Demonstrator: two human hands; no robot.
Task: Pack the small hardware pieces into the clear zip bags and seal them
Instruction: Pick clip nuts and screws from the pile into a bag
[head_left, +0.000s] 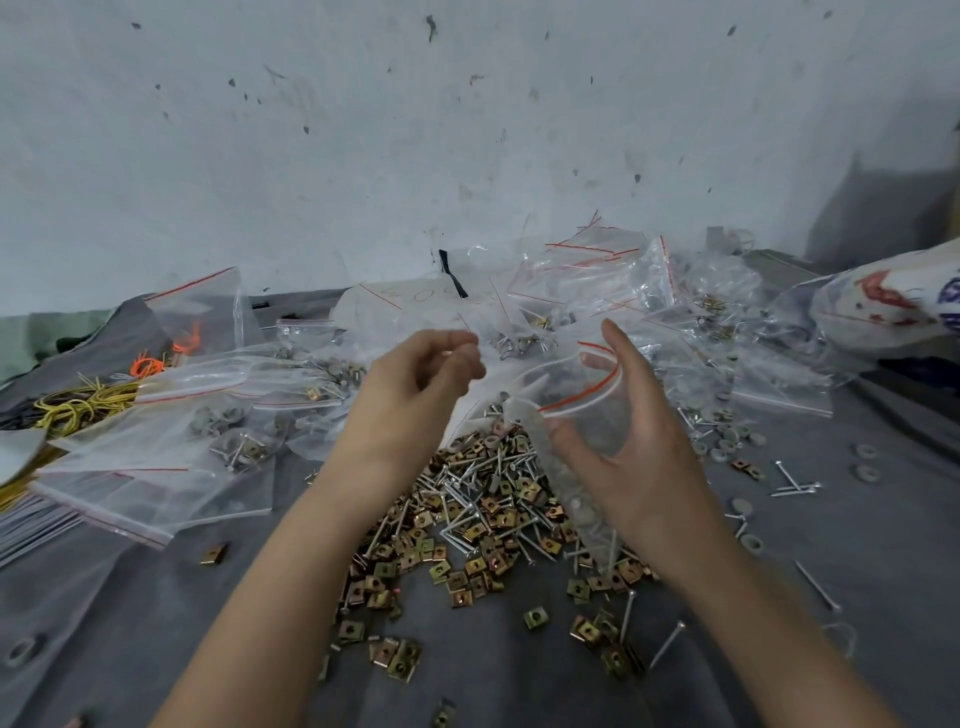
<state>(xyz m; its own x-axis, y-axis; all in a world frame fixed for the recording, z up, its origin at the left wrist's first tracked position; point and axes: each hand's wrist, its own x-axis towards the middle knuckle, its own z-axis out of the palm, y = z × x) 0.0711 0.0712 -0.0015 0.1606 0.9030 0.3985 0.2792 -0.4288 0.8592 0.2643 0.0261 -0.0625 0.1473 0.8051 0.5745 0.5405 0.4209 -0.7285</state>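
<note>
A clear zip bag with a red seal line hangs open-mouthed in my right hand, whose thumb and fingers curl round it. My left hand hovers just left of the bag's mouth with its fingertips pinched together; whatever it pinches is too small and blurred to tell. Below both hands lies a heap of brass-coloured square clip nuts mixed with silver nails on a grey cloth. A few grey round washers show inside the lower part of the held bag.
Filled and empty zip bags are piled left and behind against a stained white wall. Yellow and orange wire ties lie far left. Loose grey washers and nails scatter on the right. A printed sack sits at the right edge.
</note>
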